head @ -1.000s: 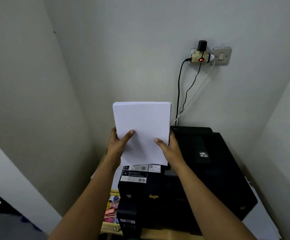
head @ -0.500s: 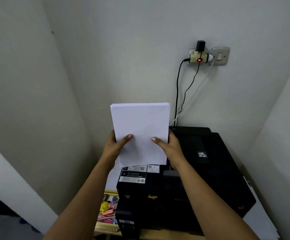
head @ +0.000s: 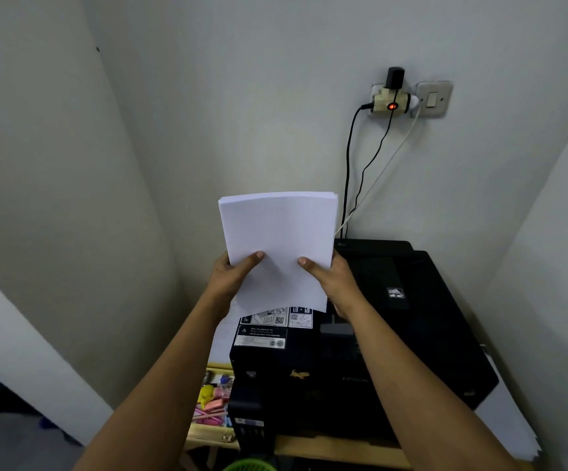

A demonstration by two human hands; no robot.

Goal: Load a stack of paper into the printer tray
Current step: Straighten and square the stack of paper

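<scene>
Both hands, left hand [head: 231,277] and right hand [head: 335,283], grip the paper stack [head: 279,239] above the printer [head: 394,328]; square the edges first, then slide it in straight.

Stack of paper [head: 277,246]: plain white, unpatterned. Printer [head: 394,334]: black, bearing white labels [head: 277,319] with black print and QR squares near its left edge. Wall adapter [head: 389,102]: cream, with one lit red lamp. Cables [head: 348,171]: two black, one white. Wall switch [head: 432,98]: off-white. Walls [head: 242,96]: pale grey-white. Shelf [head: 337,452]: light wood.
</scene>
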